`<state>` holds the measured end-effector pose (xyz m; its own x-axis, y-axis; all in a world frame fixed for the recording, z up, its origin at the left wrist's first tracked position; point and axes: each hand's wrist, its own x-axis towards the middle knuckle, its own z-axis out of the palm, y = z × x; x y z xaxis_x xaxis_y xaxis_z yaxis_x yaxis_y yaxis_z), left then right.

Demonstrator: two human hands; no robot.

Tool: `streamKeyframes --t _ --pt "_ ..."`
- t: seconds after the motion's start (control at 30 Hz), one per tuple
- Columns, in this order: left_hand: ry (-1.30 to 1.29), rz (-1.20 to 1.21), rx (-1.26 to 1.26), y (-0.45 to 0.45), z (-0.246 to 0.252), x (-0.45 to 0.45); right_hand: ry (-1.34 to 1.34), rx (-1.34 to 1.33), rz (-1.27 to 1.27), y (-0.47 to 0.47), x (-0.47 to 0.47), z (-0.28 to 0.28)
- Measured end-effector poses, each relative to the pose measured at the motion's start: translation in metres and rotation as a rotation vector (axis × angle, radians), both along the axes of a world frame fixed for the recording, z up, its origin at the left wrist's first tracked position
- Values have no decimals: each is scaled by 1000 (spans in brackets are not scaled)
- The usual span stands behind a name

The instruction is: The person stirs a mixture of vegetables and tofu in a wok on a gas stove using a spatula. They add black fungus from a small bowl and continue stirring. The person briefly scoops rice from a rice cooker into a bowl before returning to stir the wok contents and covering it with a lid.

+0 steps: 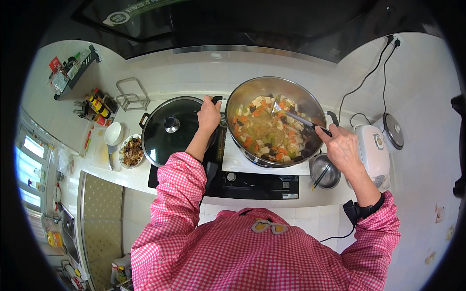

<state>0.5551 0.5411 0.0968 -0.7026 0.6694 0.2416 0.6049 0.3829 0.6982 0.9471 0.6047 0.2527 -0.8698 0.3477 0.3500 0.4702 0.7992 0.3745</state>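
A wide stainless-steel pot (251,87) holds a stew of glass noodles, tofu pieces, carrot, dark fungus and green vegetable (264,125). At its left side, my left hand (209,115) is closed around the black pot handle (217,99). My right hand (340,143) grips the dark handle of a metal cooking spatula (300,120), whose head rests among the food, partly covered. To the left, beneath my left forearm, stands a second pot with a dark glass lid (156,132) and black knob.
A plate of cooked dark strips (131,151), a white bowl (114,133) and a knife (110,157) lie left. A steel bowl with chopsticks (324,171) and a white rice cooker (371,152) stand right. Power cords (358,87) hang behind; a range hood (233,29) overhangs.
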Motion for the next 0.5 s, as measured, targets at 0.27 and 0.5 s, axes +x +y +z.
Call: streamKeyframes --t 0.27,0.5 --pt "5 -6 13 1 -2 -2 244 -508 -150 5 10 -11" --pt "0 -12 1 1 0 -2 1029 -2182 -405 -3 24 -40"
